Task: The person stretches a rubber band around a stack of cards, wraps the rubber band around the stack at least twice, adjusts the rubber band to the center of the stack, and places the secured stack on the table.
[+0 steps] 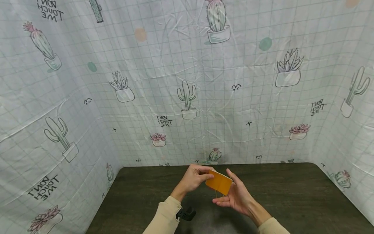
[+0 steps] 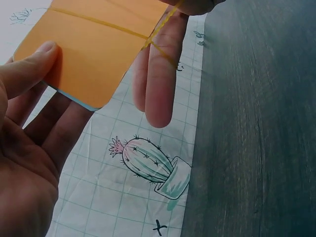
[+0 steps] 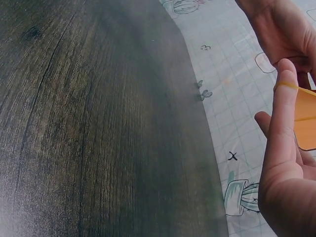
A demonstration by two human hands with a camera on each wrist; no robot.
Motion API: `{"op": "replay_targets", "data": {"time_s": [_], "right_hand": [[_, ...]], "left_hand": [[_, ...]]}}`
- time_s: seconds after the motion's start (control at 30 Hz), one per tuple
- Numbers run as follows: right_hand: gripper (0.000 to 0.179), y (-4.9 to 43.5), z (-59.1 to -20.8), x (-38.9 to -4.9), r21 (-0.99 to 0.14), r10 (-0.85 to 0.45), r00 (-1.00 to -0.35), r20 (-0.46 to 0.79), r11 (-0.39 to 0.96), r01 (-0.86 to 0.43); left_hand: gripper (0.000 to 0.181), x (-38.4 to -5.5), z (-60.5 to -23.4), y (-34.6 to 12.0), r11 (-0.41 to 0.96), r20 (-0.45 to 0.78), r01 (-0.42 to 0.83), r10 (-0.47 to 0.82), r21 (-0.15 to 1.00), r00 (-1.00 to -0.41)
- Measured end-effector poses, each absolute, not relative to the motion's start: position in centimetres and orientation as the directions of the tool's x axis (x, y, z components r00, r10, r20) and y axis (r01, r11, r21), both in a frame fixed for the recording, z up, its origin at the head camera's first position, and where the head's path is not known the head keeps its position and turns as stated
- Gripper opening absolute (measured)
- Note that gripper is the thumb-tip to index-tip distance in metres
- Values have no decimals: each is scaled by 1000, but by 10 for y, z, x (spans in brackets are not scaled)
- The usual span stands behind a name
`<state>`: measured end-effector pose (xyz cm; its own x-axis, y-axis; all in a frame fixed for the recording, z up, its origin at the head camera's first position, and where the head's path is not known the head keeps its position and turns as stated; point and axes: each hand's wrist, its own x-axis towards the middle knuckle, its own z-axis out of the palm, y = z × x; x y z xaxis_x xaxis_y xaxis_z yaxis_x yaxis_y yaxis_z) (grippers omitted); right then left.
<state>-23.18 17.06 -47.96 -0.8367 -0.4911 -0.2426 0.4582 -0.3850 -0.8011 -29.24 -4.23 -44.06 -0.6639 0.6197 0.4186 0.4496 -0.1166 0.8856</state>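
In the head view, an orange rounded-corner card or thin pad point(image 1: 219, 182) is held up above the table. My left hand point(image 1: 194, 178) pinches it at its left end, the thumb flat on the orange face and fingers behind. A yellow rubber band point(image 2: 98, 23) crosses that face and stretches off one edge toward my right hand point(image 1: 238, 196). In the right wrist view, the band loops over one straight finger point(image 3: 282, 111) close to its tip. Other fingers of the right hand are extended beside the pad, with its thumb pointing up.
Beneath both hands is a dark wood-grain table point(image 1: 143, 191). A pale cloth point(image 1: 163, 65) printed with cacti and a grid hangs behind and along both sides of it. A black watch or band point(image 1: 186, 214) is on the left wrist.
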Motion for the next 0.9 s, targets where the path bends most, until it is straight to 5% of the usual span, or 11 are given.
{"op": "replay_targets", "data": {"time_s": [0.33,0.57,0.9], "right_hand": [[86,169,-480,-232,-801,-458,-853,-251,-396,448],[56,171,-480,-230,-766,-439,-877,-196,-490,416],[39,172,-480,-233,-716,-424,-889,-174,-566,409]], "left_hand": [[13,-293,-445,-43,-138,445,466,611,874,-655],[14,-295,-451,-44,-151,455,453,554,879,-697],[21,-309,-474,-40,-133,370,350,475,927,-798]]}}
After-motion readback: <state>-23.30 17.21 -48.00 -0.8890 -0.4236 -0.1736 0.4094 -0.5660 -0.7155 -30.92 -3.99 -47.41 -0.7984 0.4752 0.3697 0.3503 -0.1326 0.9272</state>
